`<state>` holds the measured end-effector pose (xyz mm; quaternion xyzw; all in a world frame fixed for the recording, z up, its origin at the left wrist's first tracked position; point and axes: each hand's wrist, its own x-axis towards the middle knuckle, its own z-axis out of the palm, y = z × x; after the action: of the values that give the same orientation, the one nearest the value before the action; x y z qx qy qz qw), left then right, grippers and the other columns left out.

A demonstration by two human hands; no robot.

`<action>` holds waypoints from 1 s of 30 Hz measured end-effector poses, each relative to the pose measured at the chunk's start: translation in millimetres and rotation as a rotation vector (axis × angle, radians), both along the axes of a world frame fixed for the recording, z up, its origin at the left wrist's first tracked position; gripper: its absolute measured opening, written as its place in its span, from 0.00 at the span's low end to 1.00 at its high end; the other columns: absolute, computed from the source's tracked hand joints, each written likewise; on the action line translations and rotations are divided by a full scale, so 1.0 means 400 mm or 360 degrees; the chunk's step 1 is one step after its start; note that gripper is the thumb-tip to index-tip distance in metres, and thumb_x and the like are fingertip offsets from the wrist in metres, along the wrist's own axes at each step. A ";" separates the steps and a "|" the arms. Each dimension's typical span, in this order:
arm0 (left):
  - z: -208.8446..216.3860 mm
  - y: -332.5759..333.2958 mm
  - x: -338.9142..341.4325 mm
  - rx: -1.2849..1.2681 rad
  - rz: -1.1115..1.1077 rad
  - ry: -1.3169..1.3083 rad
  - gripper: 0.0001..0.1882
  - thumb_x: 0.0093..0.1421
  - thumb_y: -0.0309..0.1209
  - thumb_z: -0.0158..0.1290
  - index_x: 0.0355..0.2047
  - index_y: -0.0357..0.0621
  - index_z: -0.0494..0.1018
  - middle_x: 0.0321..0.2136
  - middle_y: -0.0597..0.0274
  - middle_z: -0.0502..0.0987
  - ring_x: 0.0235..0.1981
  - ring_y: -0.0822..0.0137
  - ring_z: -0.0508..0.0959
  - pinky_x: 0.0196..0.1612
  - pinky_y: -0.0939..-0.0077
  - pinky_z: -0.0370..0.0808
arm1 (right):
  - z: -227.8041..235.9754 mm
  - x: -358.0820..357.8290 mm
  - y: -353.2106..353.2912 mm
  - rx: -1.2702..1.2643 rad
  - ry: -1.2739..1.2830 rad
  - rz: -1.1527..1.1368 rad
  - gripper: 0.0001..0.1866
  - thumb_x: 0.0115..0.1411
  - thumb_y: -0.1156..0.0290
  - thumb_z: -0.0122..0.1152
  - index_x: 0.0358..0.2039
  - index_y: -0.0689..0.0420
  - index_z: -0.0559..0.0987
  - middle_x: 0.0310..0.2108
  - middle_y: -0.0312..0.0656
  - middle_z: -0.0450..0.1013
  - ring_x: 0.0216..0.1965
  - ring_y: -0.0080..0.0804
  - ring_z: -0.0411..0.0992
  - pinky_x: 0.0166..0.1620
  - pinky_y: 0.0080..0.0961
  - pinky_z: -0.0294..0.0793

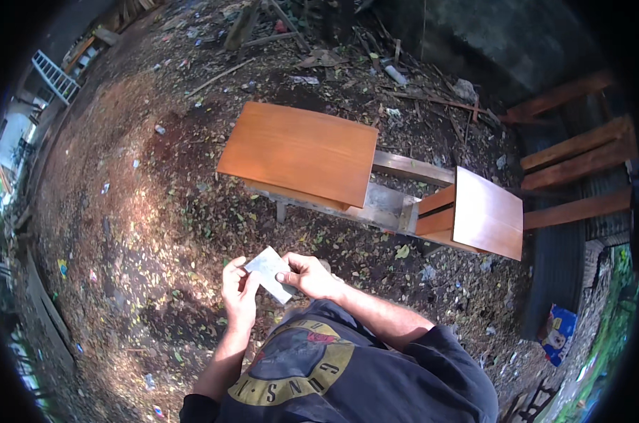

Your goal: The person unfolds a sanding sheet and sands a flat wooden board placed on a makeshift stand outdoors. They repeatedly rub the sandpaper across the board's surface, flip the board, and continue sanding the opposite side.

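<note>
At the lower centre of the frame, the left hand point(240, 295) and right hand point(312, 278) both pinch a pale sheet point(266, 265), its long axis slanting from upper left to lower right, the larger orange-brown panel point(299, 153) lying above, nearer the right hand.

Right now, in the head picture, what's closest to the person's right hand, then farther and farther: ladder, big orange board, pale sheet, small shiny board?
1. Pale sheet: touching, gripped by the right hand's fingers.
2. Big orange board: ahead.
3. Small shiny board: ahead, off to the right.
4. Ladder: far away, upper left.
</note>
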<state>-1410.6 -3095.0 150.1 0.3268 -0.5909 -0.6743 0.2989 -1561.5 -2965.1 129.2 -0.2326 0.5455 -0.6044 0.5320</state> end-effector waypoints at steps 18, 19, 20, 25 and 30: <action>-0.120 -0.165 -0.252 -0.0085 -0.0729 -0.0915 0.11 0.73 0.33 0.53 0.36 0.37 0.75 0.25 0.61 0.80 0.23 0.72 0.79 0.24 0.76 0.77 | -0.097 -0.314 0.061 0.0236 0.0093 0.0037 0.35 0.56 0.80 0.49 0.67 0.52 0.72 0.57 0.47 0.79 0.54 0.35 0.78 0.57 0.31 0.78; -0.177 -0.215 -0.223 -0.0338 -0.0724 -0.1033 0.17 0.73 0.40 0.52 0.34 0.37 0.76 0.24 0.57 0.80 0.23 0.68 0.80 0.27 0.70 0.77 | -0.135 -0.330 0.091 0.0318 0.0508 0.0103 0.34 0.56 0.76 0.50 0.67 0.52 0.73 0.55 0.50 0.79 0.54 0.40 0.79 0.58 0.34 0.78; -0.247 -0.271 -0.181 -0.0597 -0.0719 -0.1143 0.24 0.74 0.46 0.50 0.31 0.37 0.76 0.23 0.54 0.80 0.24 0.64 0.80 0.30 0.65 0.77 | -0.197 -0.344 0.126 0.0398 0.0924 0.0172 0.33 0.57 0.72 0.51 0.66 0.52 0.73 0.54 0.53 0.79 0.54 0.45 0.79 0.59 0.37 0.78; -0.506 -0.539 0.081 -0.0840 -0.0506 -0.1776 0.20 0.68 0.48 0.53 0.31 0.44 0.77 0.26 0.49 0.81 0.31 0.42 0.81 0.39 0.52 0.76 | -0.327 -0.363 0.261 0.1587 0.0716 0.0269 0.27 0.63 0.63 0.55 0.62 0.54 0.76 0.46 0.55 0.81 0.47 0.46 0.82 0.52 0.40 0.80; -0.528 -0.738 0.025 -0.0724 -0.0465 -0.1620 0.11 0.63 0.37 0.59 0.30 0.42 0.75 0.21 0.48 0.76 0.26 0.42 0.79 0.35 0.52 0.76 | -0.645 -0.184 0.618 0.2173 0.1077 0.1024 0.17 0.62 0.60 0.62 0.50 0.52 0.83 0.31 0.41 0.84 0.30 0.34 0.83 0.30 0.33 0.83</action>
<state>-1400.8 -3390.1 -61.2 0.4526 -0.8295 -0.3223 -0.0565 -1634.9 -2718.0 -128.6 -0.1725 0.8300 0.1445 0.5104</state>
